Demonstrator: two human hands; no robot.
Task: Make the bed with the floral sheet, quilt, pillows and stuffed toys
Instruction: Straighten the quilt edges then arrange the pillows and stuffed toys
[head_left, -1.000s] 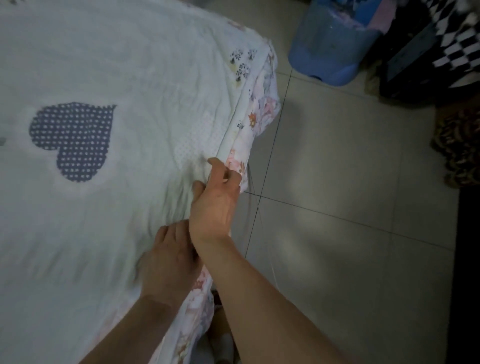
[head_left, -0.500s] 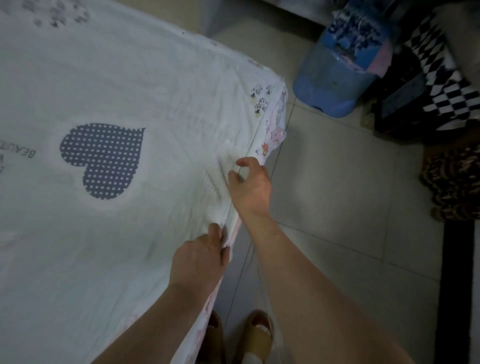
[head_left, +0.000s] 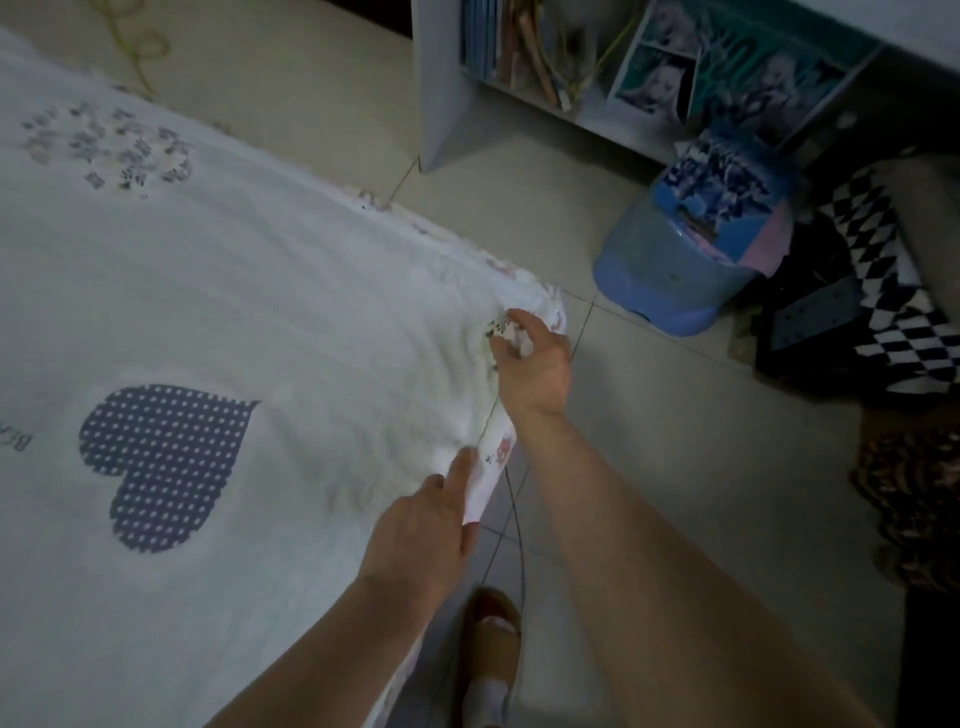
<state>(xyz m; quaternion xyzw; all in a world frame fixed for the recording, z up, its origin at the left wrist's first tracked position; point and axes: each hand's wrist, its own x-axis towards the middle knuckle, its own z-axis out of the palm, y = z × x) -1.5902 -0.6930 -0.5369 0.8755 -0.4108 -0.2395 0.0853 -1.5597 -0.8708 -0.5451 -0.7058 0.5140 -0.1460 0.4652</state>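
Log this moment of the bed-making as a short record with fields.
quilt: white, with a dotted heart, spread flat
right hand: pinches the quilt's far corner
left hand: grips the quilt's side edge, nearer the person
floral fabric: shows under the quilt's edge between the hands
floor: tiled; blue bin beyond the corner

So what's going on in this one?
A person is straightening the white heart-print quilt. The right hand grips bunched fabric at its corner, and the left hand holds the quilt's edge nearer the body. The floral sheet shows just beneath that edge. No pillows or stuffed toys are in view.
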